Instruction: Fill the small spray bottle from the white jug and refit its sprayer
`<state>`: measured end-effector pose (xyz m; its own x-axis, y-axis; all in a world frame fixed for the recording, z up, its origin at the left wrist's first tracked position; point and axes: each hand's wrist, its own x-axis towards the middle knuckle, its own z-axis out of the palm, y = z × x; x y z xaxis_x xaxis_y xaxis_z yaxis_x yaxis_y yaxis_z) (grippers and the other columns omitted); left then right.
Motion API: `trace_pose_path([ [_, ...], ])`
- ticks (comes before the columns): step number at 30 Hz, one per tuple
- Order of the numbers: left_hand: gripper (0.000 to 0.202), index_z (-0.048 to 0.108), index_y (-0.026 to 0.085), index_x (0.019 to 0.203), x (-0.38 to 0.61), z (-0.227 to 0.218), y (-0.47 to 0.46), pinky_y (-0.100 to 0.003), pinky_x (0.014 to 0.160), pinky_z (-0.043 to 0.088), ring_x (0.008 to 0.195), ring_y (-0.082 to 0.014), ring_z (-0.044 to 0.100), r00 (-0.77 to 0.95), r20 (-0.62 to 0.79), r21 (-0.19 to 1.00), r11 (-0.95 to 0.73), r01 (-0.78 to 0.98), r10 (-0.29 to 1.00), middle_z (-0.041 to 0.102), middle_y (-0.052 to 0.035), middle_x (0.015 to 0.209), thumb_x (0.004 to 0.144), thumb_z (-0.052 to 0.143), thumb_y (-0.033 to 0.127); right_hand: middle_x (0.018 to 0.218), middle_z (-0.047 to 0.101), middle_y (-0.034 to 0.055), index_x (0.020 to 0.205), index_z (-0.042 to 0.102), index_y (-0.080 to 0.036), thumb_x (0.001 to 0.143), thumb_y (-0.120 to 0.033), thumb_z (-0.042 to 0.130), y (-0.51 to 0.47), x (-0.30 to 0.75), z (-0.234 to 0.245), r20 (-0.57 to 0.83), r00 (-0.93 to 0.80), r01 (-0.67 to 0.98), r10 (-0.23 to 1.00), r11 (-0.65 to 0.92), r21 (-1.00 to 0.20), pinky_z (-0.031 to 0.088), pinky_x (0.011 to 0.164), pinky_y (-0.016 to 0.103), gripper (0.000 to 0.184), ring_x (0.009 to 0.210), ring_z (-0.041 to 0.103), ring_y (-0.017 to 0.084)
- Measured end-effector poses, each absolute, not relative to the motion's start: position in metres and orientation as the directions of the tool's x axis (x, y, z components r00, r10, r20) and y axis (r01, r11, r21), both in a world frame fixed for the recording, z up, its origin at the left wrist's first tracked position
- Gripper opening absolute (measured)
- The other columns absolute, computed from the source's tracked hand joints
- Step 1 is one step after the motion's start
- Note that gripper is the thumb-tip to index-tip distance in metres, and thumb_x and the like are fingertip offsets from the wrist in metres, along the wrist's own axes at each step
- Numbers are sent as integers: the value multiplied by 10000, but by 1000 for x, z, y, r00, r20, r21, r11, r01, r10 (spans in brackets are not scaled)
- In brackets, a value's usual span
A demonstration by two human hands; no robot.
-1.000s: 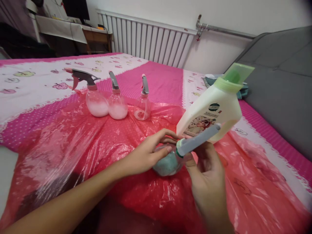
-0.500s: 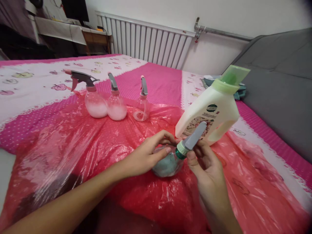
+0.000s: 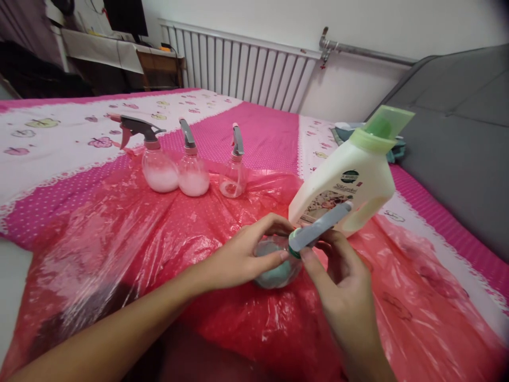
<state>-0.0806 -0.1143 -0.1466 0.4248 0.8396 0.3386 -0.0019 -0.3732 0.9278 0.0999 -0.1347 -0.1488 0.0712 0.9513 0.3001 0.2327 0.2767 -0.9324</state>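
"Item one, with location?"

"Spray bottle (image 3: 278, 275), clear, rounded, blue-green within. On the red plastic sheet (image 3: 175, 233), in front of the white jug (image 3: 361, 167) and to its left; tilted, neck toward the right. Fitted at the neck: a grey spray head (image 3: 323, 227) with green collar, slanting up across the jug's lower front in this view. Whether it is threaded on cannot be told."

"Hands?"

"Left hand (image 3: 246, 249): front-left of the jug, half curled round the bottle's body, thumb on the near side, fingers on the far side. Right hand (image 3: 344, 284): directly in front of the jug, bent nearly closed, thumb and fingers on the spray head near its collar; some fingertips hidden."

"The jug itself?"

"Upright, printed label, hollow handle, pale green cap (image 3: 386, 126)."

"Further out?"

"Three more spray bottles, pink collars, upright, behind and left of the jug. Farthest bottle (image 3: 159, 175) and middle bottle (image 3: 193, 179) touch, both with whitish contents; nearest bottle (image 3: 234, 178) stands apart."

"Surroundings?"

"Pink-and-white bedspread (image 3: 266, 135), under and behind the jug. White radiator (image 3: 238, 66), well behind it, leftward. Grey padded panel (image 3: 457, 116), to its right."
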Motion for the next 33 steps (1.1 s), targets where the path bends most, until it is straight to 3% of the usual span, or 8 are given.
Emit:
trace_pose_path([
  [5, 290, 634, 215, 1261, -79, -149, -114, -406, 1072, 487, 1246, -271, 644, 415, 390, 905, -424, -12, 822, 679, -106, 1350, 980, 674, 271, 1203, 708, 66, 1130, 687, -281, 735, -387, 852, -131, 102, -152, 244, 36, 178, 969, 234, -956, 465, 1062, 613, 441, 1192, 644, 327],
  [9, 262, 640, 202, 1236, -78, -151, -113, -406, 1053, 502, 1195, -263, 662, 417, 380, 900, -434, 40, 826, 704, -95, 1287, 983, 660, 266, 1158, 720, 47, 1097, 722, -294, 759, -352, 829, -130, 103, -153, 280, 67, 218, 958, 260, -941, 486, 1049, 575, 360, 1153, 665, 304],
  [16, 257, 610, 203, 1215, -81, -152, -113, -397, 1027, 512, 1143, -247, 659, 412, 361, 893, -438, 108, 837, 690, -76, 1216, 979, 656, 292, 1159, 754, 51, 1176, 724, -281, 862, -423, 764, -132, 102, -150, 408, 112, 202, 906, 381, -902, 558, 980, 428, 347, 1093, 710, 239],
  [22, 283, 614, 208, 1229, -81, -150, -114, -404, 1029, 498, 1159, -260, 654, 436, 364, 887, -449, 107, 823, 693, -82, 1250, 984, 666, 340, 1067, 749, 42, 1028, 752, -295, 835, -465, 784, -132, 104, -152, 375, 79, 197, 924, 354, -914, 544, 923, 460, 259, 1026, 700, 263],
  [27, 281, 616, 214, 1237, -81, -151, -114, -406, 1056, 494, 1191, -260, 650, 445, 381, 882, -463, 89, 810, 687, -88, 1291, 983, 675, 321, 1090, 731, 38, 1051, 736, -308, 877, -435, 743, -131, 100, -152, 410, 49, 266, 911, 384, -884, 487, 986, 529, 216, 1069, 674, 278],
  [33, 319, 586, 226, 1301, -81, -151, -116, -420, 1086, 491, 1255, -260, 625, 422, 389, 881, -465, 92, 819, 659, -96, 1342, 998, 657, 295, 1111, 705, 17, 1104, 707, -332, 897, -398, 718, -132, 97, -152, 397, -7, 270, 918, 384, -883, 501, 983, 484, 218, 1108, 652, 248],
])
